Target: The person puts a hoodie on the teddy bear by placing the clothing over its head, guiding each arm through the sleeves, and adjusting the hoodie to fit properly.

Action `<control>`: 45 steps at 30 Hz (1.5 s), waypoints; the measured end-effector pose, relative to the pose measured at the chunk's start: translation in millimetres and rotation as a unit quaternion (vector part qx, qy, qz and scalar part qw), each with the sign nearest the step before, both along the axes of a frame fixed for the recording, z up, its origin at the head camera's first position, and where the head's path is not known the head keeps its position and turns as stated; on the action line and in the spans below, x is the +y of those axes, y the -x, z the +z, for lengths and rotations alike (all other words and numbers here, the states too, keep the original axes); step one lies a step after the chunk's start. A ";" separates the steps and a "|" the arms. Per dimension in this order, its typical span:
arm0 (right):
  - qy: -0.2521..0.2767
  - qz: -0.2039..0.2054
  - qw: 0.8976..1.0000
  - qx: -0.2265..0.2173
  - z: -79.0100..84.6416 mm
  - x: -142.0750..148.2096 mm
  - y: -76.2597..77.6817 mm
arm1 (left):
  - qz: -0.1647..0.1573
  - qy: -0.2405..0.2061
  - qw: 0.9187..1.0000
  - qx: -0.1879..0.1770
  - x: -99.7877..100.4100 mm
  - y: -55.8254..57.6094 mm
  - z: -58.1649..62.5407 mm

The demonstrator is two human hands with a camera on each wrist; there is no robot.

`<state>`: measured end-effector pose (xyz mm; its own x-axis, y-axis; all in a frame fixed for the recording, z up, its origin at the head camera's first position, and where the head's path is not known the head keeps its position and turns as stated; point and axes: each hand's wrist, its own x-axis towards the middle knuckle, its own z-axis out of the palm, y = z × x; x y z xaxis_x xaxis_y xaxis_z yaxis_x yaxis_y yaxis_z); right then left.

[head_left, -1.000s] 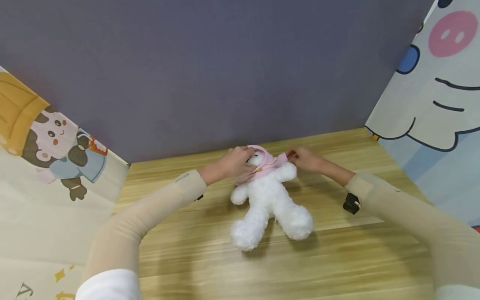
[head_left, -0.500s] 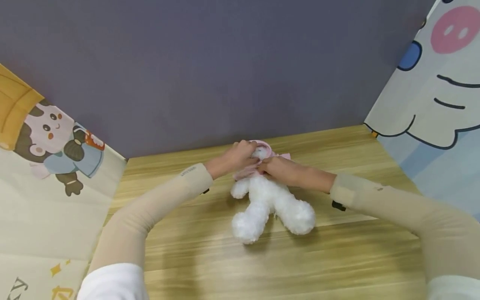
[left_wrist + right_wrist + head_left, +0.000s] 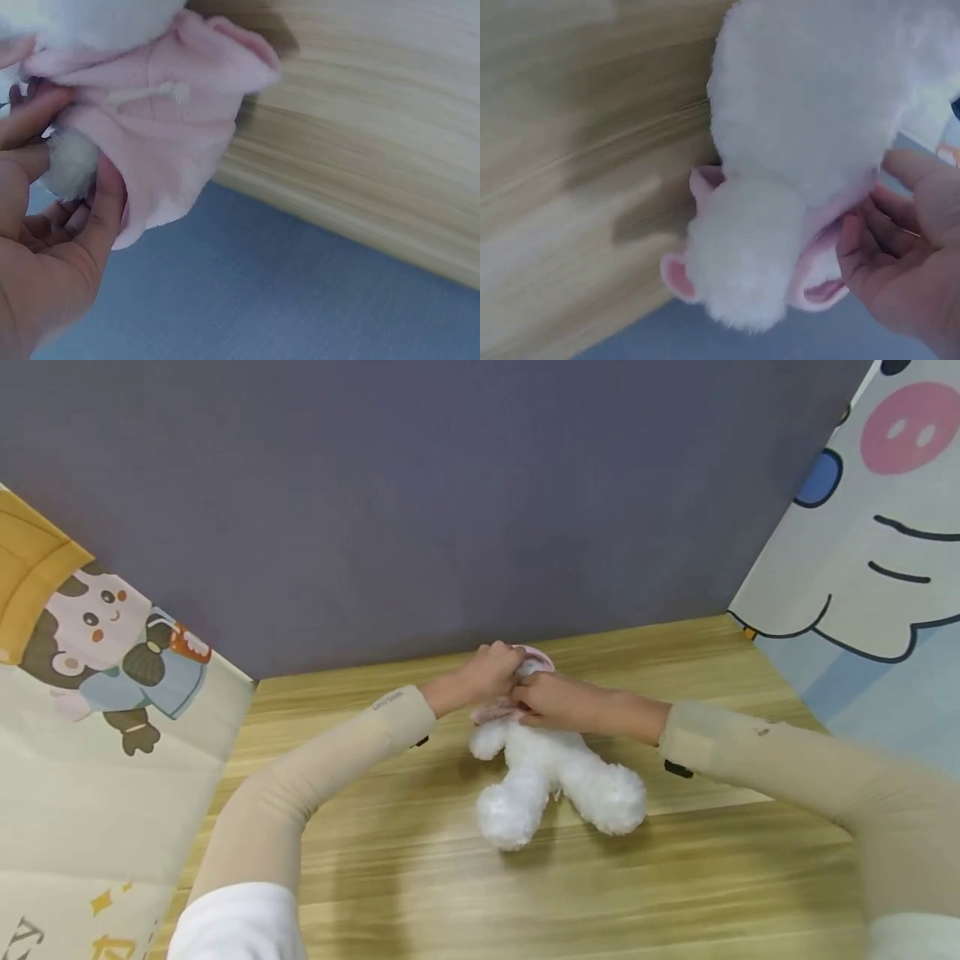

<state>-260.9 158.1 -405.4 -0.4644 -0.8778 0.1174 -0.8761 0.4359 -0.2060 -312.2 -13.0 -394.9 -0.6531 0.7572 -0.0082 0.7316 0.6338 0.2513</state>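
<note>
White plush toy (image 3: 540, 752) lies on the wood-grain desk (image 3: 720, 852), close to its far edge, with its two rounded legs spread toward the near side and its head end toward the grey wall panel (image 3: 450, 510). A pink garment (image 3: 169, 124) with a pale cord (image 3: 150, 94) on it is at the toy's head and neck.

The left hand (image 3: 491, 672) is at the far left of the toy's head. Its fingers are curled round the rim of the garment's opening, gripping it, with white fur showing between them. The right hand (image 3: 558, 702) reaches across from the right, just beside the left hand, and covers part of the head and neck. Its fingers are bent and pinch the pink cloth beside the white fur; exactly where the fingertips meet is partly hidden.

Both forearms wear beige arm sleeves (image 3: 330, 768), and a small black device (image 3: 678, 769) shows under the right wrist. At the left stands a cream panel (image 3: 67, 810) with a cartoon figure (image 3: 112, 627); at the right, a pale panel (image 3: 870, 602) carries a pink snout (image 3: 911, 427) and dark outlines.
</note>
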 end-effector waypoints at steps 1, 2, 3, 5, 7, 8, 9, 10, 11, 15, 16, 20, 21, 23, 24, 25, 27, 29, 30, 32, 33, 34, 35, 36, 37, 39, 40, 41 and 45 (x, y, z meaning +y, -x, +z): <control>-0.012 0.011 0.999 0.032 -0.1 -3.3 -0.1 | 0.003 0.003 1.000 -0.003 0.1 0.6 0.5; -0.008 0.018 0.999 0.042 -1.4 -5.6 0.0 | 0.006 0.007 1.000 -0.006 0.6 1.3 1.3; -0.001 0.027 0.999 0.043 -3.2 -7.2 0.0 | 0.009 0.011 1.000 -0.013 1.4 2.2 1.9; 0.014 0.037 0.999 0.009 -6.4 -8.7 -1.5 | 0.016 0.029 0.999 -0.022 2.8 3.3 2.6; 0.034 0.028 0.998 -0.033 -8.0 -6.6 -5.3 | 0.019 0.046 0.999 -0.020 4.6 3.2 1.4; 0.048 0.021 0.997 -0.062 -8.9 -4.5 -6.7 | 0.015 0.057 0.998 -0.006 5.4 2.8 0.5; 0.046 0.020 0.996 -0.078 -8.7 -2.9 -7.7 | 0.014 0.062 0.998 0.005 5.7 1.9 -0.2; 0.044 0.014 0.995 -0.092 -8.8 -0.6 -8.0 | 0.016 0.063 0.998 0.013 5.7 0.5 -0.7; 0.041 0.010 0.994 -0.096 -8.7 2.0 -7.6 | 0.015 0.057 0.998 0.017 5.6 -0.4 -1.6; 0.040 -0.012 0.995 -0.085 -7.6 15.6 -3.0 | 0.024 0.023 0.999 0.000 1.2 -3.3 -5.1; 0.040 -0.021 0.996 -0.076 -7.6 20.3 -2.1 | 0.029 0.011 0.999 -0.011 -0.1 -3.4 -6.5; 0.034 -0.043 0.998 -0.033 -7.5 38.3 -1.8 | 0.023 -0.022 0.999 -0.022 -6.1 -2.9 -12.4; 0.038 -0.043 0.998 -0.032 -7.8 41.8 -2.4 | 0.017 -0.036 0.999 -0.028 -8.5 -3.2 -13.5; 0.045 -0.042 0.997 -0.038 -9.8 47.7 -3.3 | 0.001 -0.068 0.997 -0.037 -14.9 -4.8 -16.0; 0.048 -0.042 0.997 -0.045 -10.6 50.3 -4.1 | -0.007 -0.084 0.996 -0.039 -19.0 -6.2 -17.4; 0.050 -0.046 0.996 -0.054 -11.4 52.8 -5.0 | -0.015 -0.103 0.994 -0.040 -23.9 -8.4 -19.0; 0.053 -0.062 0.994 -0.079 -12.1 57.7 -7.0 | -0.023 -0.139 0.989 -0.035 -35.0 -14.0 -22.4; 0.050 -0.078 0.990 -0.102 -11.7 62.7 -8.3 | -0.016 -0.170 0.985 -0.020 -46.4 -20.1 -27.7; 0.046 -0.086 0.989 -0.112 -10.8 65.2 -8.9 | -0.005 -0.181 0.983 -0.013 -51.9 -23.2 -31.0; 0.032 -0.102 0.986 -0.131 -8.7 70.2 -9.7 | 0.031 -0.189 0.982 -0.009 -61.9 -29.2 -39.5; 0.024 -0.110 0.984 -0.139 -7.4 72.7 -9.9 | 0.053 -0.182 0.982 -0.012 -66.0 -31.9 -45.0; 0.016 -0.117 0.982 -0.147 -6.1 74.9 -10.1 | 0.073 -0.170 0.982 -0.020 -69.1 -34.4 -50.9; 0.008 -0.124 0.980 -0.156 -5.0 77.0 -10.4 | 0.089 -0.157 0.983 -0.033 -71.7 -37.1 -56.9; 0.002 -0.130 0.978 -0.164 -3.6 78.6 -10.6 | 0.100 -0.143 0.983 -0.049 -73.3 -39.6 -62.9; -0.003 -0.134 0.976 -0.172 -2.8 79.9 -10.7 | 0.106 -0.128 0.984 -0.063 -74.0 -41.9 -68.8; -0.006 -0.134 0.974 -0.182 -1.5 81.3 -10.8 | 0.102 -0.109 0.985 -0.091 -72.9 -46.0 -79.0; -0.009 -0.133 0.974 -0.184 -0.6 81.5 -11.2 | 0.093 -0.111 0.984 -0.103 -71.4 -47.9 -82.6; -0.010 -0.133 0.974 -0.186 0.5 81.6 -11.6 | 0.086 -0.117 0.983 -0.116 -69.9 -49.9 -85.3; -0.016 -0.122 0.975 -0.183 4.8 80.5 -12.2 | 0.071 -0.145 0.978 -0.130 -63.9 -55.9 -89.5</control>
